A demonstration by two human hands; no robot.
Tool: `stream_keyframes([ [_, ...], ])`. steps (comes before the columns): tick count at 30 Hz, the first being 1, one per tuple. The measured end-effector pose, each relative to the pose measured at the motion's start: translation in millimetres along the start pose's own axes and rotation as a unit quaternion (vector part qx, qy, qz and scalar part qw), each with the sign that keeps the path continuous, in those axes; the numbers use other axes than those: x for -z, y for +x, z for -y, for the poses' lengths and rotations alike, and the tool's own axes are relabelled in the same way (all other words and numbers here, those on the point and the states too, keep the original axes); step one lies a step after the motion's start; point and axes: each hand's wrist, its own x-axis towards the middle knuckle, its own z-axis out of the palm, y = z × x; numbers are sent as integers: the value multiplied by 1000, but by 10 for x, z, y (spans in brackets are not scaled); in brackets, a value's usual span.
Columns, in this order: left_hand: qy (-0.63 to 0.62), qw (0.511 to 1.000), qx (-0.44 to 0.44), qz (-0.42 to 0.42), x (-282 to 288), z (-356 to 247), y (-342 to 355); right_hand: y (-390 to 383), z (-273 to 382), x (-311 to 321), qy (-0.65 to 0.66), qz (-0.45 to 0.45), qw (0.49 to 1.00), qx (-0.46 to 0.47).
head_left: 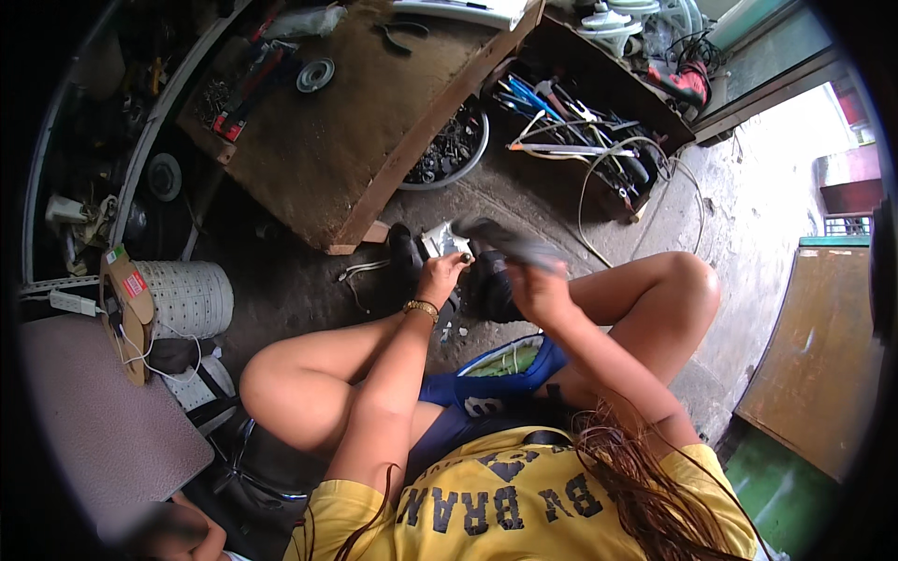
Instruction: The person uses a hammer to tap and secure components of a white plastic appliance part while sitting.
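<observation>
Between my feet, my left hand (443, 279) pinches a small dark piece (466, 258) in its fingertips. Just beyond those fingers lies a silvery metal block (437, 240). My right hand (543, 288) is closed round a long dark grey tool (513, 243), raised near the left hand. Motion smears the tool, so its kind cannot be made out. A dark shoe (404, 252) is left of the block, and another dark shoe (498, 290) is under the tool.
A wooden workbench (309, 140) holding pliers (402, 39) stands ahead. Beside it are a basin (482, 150) of dark parts and a box of tools (561, 122). A white perforated basket (192, 297) and a padded seat (112, 402) are at left. Another person (201, 528) is at lower left.
</observation>
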Motion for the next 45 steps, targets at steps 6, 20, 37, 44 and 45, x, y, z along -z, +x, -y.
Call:
stream_keyframes([
  [6, -32, 999, -21, 10, -120, 346, -249, -107, 7, -69, -5, 122, 988, -99],
  [20, 68, 996, -60, 17, -154, -371, -88, -161, -536, -509, 126, 103, 929, -333],
  [37, 244, 909, 213, 264, 663, 748, 1116, -80, -784, -246, 119, 34, 930, -345],
  [44, 326, 848, 94, 408, 358, 367, 963, 31, -850, -246, 109, 55, 930, -346],
  [45, 335, 855, 92, 386, 361, 311, 925, 46, -858, -274, 111, 49, 931, -344],
])
